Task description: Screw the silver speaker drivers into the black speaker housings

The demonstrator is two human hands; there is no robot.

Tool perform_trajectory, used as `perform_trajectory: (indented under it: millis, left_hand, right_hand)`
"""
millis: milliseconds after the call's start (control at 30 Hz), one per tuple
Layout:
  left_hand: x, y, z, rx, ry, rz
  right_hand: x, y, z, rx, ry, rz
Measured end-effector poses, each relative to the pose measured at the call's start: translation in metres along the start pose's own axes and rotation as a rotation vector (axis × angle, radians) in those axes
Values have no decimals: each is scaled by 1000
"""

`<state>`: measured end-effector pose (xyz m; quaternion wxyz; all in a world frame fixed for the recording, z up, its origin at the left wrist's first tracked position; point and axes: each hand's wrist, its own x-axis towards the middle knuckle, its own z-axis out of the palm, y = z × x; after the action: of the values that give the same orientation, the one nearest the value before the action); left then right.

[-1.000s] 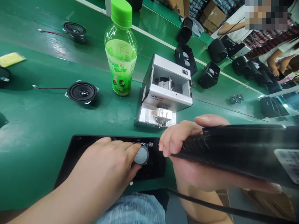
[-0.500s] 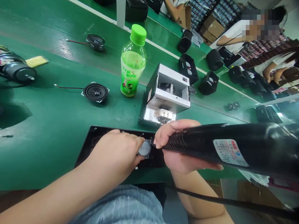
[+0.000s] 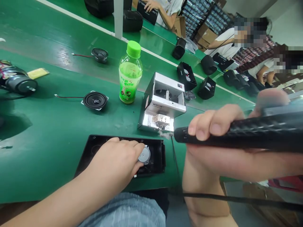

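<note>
Pinning a metal disc (image 3: 144,154) to a black panel (image 3: 152,142) under the curled left hand (image 3: 111,157), gripping a screwdriver (image 3: 260,130) clear in the closed right hand (image 3: 217,154), fastening seemingly unfinished.

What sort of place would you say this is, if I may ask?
It looks like a loudspeaker assembly line in a factory: a green workbench holds loose speaker drivers and black speaker enclosures, beside what seems to be a screw feeder.

Left hand (image 3: 115,156) pressed down, right hand (image 3: 222,162) curled shut
</note>
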<state>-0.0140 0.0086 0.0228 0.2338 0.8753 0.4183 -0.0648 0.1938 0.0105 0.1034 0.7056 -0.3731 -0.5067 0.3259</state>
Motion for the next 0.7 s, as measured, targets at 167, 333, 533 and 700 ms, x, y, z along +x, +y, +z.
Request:
perform_trajectory:
  millis: [167, 333, 533, 700]
  left_hand:
    - [0, -3, 5, -16, 42, 3]
    - [-3, -6, 11, -14, 87, 25]
    - [-1, -3, 8, -16, 73, 6]
    - [0, -4, 5, -5, 65, 17]
  right_hand:
    - [24, 33, 20, 5, -29, -213]
    - [28, 58, 26, -53, -28, -192]
    - [18, 45, 13, -16, 22, -90]
    - [-17, 3, -2, 45, 52, 39]
